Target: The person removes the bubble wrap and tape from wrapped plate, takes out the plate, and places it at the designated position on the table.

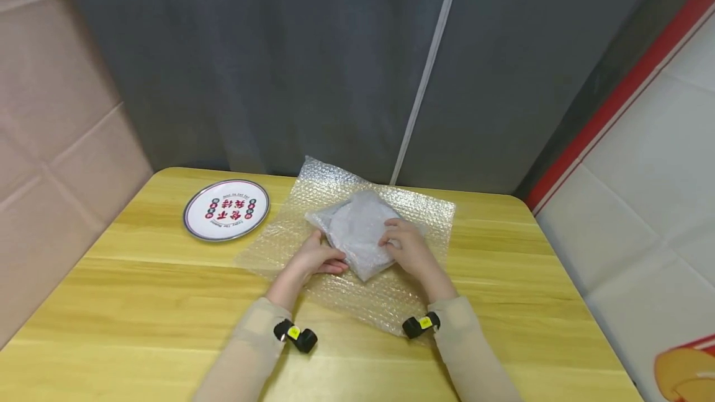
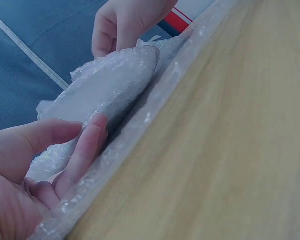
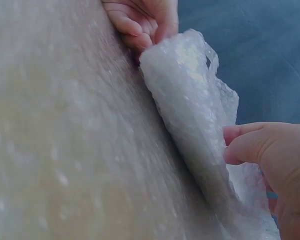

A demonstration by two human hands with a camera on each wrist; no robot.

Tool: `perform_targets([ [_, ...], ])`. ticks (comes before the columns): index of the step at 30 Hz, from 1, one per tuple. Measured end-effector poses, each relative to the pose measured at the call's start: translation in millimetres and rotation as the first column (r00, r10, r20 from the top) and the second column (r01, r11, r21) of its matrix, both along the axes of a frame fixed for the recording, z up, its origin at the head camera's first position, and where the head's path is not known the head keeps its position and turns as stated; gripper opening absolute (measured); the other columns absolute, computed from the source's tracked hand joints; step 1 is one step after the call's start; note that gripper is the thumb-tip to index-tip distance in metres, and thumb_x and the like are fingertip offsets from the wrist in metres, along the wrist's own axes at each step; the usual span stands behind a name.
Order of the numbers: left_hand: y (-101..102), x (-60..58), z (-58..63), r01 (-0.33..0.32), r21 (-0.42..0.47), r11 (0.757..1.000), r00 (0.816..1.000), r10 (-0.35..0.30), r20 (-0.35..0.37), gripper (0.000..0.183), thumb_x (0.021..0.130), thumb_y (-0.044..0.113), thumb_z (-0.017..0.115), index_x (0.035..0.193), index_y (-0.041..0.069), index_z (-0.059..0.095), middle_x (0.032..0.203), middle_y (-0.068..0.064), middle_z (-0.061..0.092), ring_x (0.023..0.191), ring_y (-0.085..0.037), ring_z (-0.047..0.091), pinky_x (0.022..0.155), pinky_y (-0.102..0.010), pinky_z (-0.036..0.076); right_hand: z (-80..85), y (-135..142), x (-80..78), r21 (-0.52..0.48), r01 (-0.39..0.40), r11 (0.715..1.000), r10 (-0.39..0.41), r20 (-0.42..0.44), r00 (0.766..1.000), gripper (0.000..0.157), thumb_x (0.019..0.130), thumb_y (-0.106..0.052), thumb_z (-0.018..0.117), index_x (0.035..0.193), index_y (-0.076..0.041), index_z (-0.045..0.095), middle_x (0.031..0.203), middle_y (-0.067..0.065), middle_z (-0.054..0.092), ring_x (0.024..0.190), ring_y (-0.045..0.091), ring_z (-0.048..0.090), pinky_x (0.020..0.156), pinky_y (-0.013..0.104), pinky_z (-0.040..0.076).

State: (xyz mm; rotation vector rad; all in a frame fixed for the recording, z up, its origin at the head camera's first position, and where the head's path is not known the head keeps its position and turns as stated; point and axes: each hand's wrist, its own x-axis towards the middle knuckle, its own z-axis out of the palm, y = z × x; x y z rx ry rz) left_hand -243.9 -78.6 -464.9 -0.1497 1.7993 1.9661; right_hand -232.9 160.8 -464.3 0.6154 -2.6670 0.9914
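Observation:
A flat bundle of bubble wrap (image 1: 363, 228), with a pale round plate-like shape showing through, lies on a larger spread sheet of bubble wrap (image 1: 335, 188). From the near left, my left hand (image 1: 318, 257) pinches the bundle's edge between thumb and fingers; the left wrist view shows this hand (image 2: 50, 165) close up. My right hand (image 1: 410, 247) is on the bundle's right side, thumb and forefinger pinching its wrap. In the right wrist view, that hand (image 3: 275, 155) holds the film near the upper edge. What lies inside is mostly hidden by the wrap.
A round white plate (image 1: 226, 210) with a dark rim and red and black lettering lies at the table's back left. The yellow wooden table (image 1: 139, 303) meets a grey curtain (image 1: 279, 67) behind. Pale panels stand at both sides.

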Motion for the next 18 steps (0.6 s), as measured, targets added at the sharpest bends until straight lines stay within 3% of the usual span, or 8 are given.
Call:
perform_targets([
  [8,0.1,-0.7,0.6,0.003,0.003,1.0,1.0,-0.003,0.008,0.059,0.082,-0.013,0.064,0.127,0.0,0.029,0.084,-0.027,0.063,0.061,-0.026,0.067,0.061,-0.035,0.059,-0.7,12.6,0.2,-0.02,0.081,0.997,-0.081,0.01,0.997,0.018,0.084,-0.003,0.064,0.098,-0.011,0.073,0.134,0.017,0.052,0.125,0.037,0.042,0.107,0.055,0.028],
  [18,-0.1,-1.2,-0.3,0.0,0.004,1.0,1.0,0.0,0.014,0.056,0.081,-0.014,0.063,0.124,-0.001,0.029,0.084,-0.028,0.063,0.061,-0.027,0.067,0.061,-0.036,0.059,-3.2,26.5,-2.6,-0.07,0.131,0.989,-0.131,0.009,0.991,0.035,0.085,-0.004,0.064,0.12,-0.005,0.063,0.133,0.016,0.051,0.123,0.036,0.045,0.105,0.052,0.033],
])
